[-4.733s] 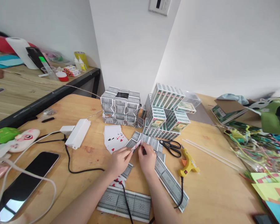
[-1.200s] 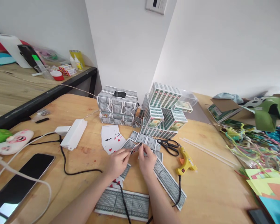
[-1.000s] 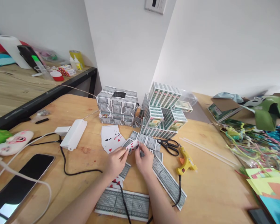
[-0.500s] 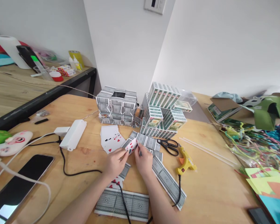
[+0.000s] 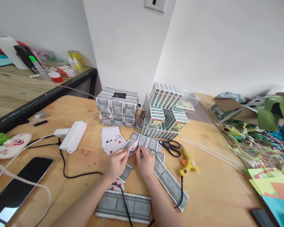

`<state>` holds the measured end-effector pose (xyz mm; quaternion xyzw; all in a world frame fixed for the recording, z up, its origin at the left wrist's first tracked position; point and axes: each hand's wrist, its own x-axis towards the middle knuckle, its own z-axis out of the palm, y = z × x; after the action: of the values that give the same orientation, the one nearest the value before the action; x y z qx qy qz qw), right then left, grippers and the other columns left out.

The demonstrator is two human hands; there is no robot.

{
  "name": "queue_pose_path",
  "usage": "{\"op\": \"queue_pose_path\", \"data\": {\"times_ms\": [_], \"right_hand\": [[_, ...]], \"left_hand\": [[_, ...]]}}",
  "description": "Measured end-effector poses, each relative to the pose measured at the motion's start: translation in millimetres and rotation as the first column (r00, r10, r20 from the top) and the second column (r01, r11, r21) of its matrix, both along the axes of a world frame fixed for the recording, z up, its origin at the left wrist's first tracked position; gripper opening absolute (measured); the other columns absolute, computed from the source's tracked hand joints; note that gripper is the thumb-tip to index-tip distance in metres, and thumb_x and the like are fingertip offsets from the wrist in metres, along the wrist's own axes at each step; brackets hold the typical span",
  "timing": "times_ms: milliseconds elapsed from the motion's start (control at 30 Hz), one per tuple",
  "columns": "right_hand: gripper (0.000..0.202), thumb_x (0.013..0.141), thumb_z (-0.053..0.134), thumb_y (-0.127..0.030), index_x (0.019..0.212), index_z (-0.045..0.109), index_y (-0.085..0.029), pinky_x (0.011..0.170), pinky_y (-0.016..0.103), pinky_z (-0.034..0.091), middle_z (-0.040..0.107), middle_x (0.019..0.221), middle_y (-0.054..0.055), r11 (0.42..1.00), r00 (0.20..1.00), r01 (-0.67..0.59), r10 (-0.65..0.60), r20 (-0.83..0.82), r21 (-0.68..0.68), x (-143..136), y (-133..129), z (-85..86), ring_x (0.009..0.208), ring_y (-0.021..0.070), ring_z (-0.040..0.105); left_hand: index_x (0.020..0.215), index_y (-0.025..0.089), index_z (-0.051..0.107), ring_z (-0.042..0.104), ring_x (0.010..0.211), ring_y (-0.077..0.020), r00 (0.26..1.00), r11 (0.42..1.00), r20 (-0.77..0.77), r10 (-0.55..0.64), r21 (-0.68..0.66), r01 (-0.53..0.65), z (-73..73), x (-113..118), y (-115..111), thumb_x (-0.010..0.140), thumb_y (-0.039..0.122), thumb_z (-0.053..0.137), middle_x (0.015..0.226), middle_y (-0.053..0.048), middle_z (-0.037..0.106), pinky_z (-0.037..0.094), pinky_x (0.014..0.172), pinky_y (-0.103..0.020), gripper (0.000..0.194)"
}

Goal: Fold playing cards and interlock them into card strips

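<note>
Between my hands is a playing card (image 5: pixel 133 148) with red hearts, tilted above the table. My left hand (image 5: pixel 116 164) pinches its left end, and my right hand (image 5: pixel 145 160) pinches the right end. Loose white cards (image 5: pixel 111 138) lie fanned out beyond my left hand. Joined grey-backed cards (image 5: pixel 148 142) lie just past my fingers. One grey strip (image 5: pixel 171 181) runs to the right of my right wrist, and another (image 5: pixel 123 207) lies between my forearms under a black cable. Behind stands a box-like structure of folded grey cards (image 5: pixel 118 107).
Stacked green card boxes (image 5: pixel 165 110) stand at the back. Black scissors (image 5: pixel 171 147) and a yellow glue gun (image 5: pixel 188 162) lie right of my hands. At left are a white power block (image 5: pixel 73 137), cables and a phone (image 5: pixel 21 186). Craft materials (image 5: pixel 255 148) fill the right edge.
The held card looks more folded or turned, showing a narrower face. My hands remain in nearly the same place, with the whole view shifted slightly.
</note>
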<state>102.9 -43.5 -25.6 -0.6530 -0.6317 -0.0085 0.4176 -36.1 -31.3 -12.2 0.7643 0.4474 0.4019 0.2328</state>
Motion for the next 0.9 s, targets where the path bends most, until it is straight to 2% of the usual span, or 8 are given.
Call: {"op": "queue_pose_path", "data": {"times_ms": [200, 333, 467, 533, 600, 700, 800, 900], "right_hand": [[0.028, 0.084, 0.044, -0.028, 0.071, 0.065, -0.015, 0.048, 0.021, 0.037, 0.064, 0.056, 0.004, 0.999, 0.990, 0.044, -0.047, -0.132, -0.024, -1, -1, 1.7, 0.046, 0.0126, 0.057], [0.028, 0.083, 0.047, -0.033, 0.073, 0.065, -0.015, 0.051, 0.021, 0.039, 0.064, 0.059, 0.003, 0.993, 0.898, -0.033, -0.020, -0.440, -0.112, 1, -3, 11.6, 0.051, 0.0126, 0.055], [0.032, 0.080, 0.050, -0.041, 0.063, 0.060, -0.015, 0.050, 0.022, 0.038, 0.057, 0.054, -0.001, 0.969, 0.625, -0.215, 0.042, -0.780, -0.121, 1, -1, 16.7, 0.051, 0.0123, 0.049], [0.035, 0.079, 0.050, -0.044, 0.060, 0.059, -0.016, 0.053, 0.024, 0.040, 0.057, 0.055, 0.000, 0.947, 0.395, -0.313, 0.056, -0.917, -0.077, -2, 2, 15.3, 0.054, 0.0137, 0.051], [0.034, 0.079, 0.048, -0.047, 0.069, 0.062, -0.018, 0.058, 0.027, 0.044, 0.063, 0.065, 0.002, 0.920, 0.142, -0.391, 0.033, -0.989, -0.025, -5, 4, 14.0, 0.061, 0.0169, 0.056], [0.033, 0.080, 0.046, -0.044, 0.088, 0.064, -0.018, 0.066, 0.033, 0.048, 0.068, 0.085, 0.007, 0.875, -0.034, -0.483, 0.005, -0.999, 0.021, -9, 4, 15.6, 0.075, 0.0216, 0.062], [0.034, 0.082, 0.043, -0.041, 0.092, 0.064, -0.016, 0.069, 0.036, 0.049, 0.068, 0.091, 0.011, 0.833, -0.052, -0.552, 0.006, -0.999, 0.033, -9, 2, 19.1, 0.080, 0.0241, 0.062], [0.039, 0.084, 0.038, -0.042, 0.090, 0.064, -0.014, 0.061, 0.035, 0.049, 0.068, 0.083, 0.012, 0.838, 0.111, -0.545, 0.043, -0.993, -0.025, -8, 0, 18.0, 0.072, 0.0236, 0.062]], "left_hand": [[0.071, 0.016, 0.062, 0.055, 0.064, -0.0113, 0.998, 0.999, 0.051, -0.030, 0.021, 0.029, 1.2, 1, -1, 0.084, 0.019, 0.043, 0.067, -0.004, 0.059, 0.042, 0.062, -0.020, 0.023], [0.066, 0.016, 0.060, 0.053, 0.061, -0.0113, 0.997, 0.999, 0.071, -0.014, -0.040, 0.016, 4.8, 1, -1, 0.083, 0.023, 0.045, 0.063, -0.003, 0.056, 0.041, 0.058, -0.021, 0.024], [0.059, 0.015, 0.058, 0.048, 0.053, -0.0106, 0.977, 0.977, 0.207, 0.056, -0.213, -0.011, 7.5, 0, 1, 0.079, 0.030, 0.050, 0.055, 0.000, 0.053, 0.038, 0.050, -0.020, 0.026], [0.056, 0.015, 0.057, 0.046, 0.051, -0.0104, 0.960, 0.958, 0.268, 0.077, -0.287, 0.004, 8.4, -1, 3, 0.076, 0.033, 0.052, 0.052, 0.001, 0.051, 0.036, 0.047, -0.020, 0.028], [0.052, 0.015, 0.055, 0.044, 0.050, -0.0100, 0.953, 0.942, 0.297, 0.067, -0.333, 0.038, 9.1, -1, 4, 0.075, 0.034, 0.054, 0.049, 0.002, 0.048, 0.034, 0.046, -0.020, 0.030], [0.050, 0.015, 0.051, 0.039, 0.049, -0.0091, 0.952, 0.931, 0.304, 0.036, -0.356, 0.078, 9.9, -1, 3, 0.074, 0.033, 0.054, 0.049, 0.002, 0.043, 0.032, 0.046, -0.020, 0.031], [0.048, 0.015, 0.046, 0.035, 0.049, -0.0084, 0.956, 0.933, 0.294, 0.013, -0.348, 0.094, 11.0, -1, 2, 0.075, 0.032, 0.053, 0.049, 0.003, 0.038, 0.030, 0.046, -0.020, 0.033], [0.046, 0.016, 0.041, 0.033, 0.049, -0.0082, 0.960, 0.940, 0.280, -0.004, -0.327, 0.100, 11.9, -1, 2, 0.075, 0.032, 0.052, 0.049, 0.003, 0.035, 0.029, 0.045, -0.020, 0.035]]}}
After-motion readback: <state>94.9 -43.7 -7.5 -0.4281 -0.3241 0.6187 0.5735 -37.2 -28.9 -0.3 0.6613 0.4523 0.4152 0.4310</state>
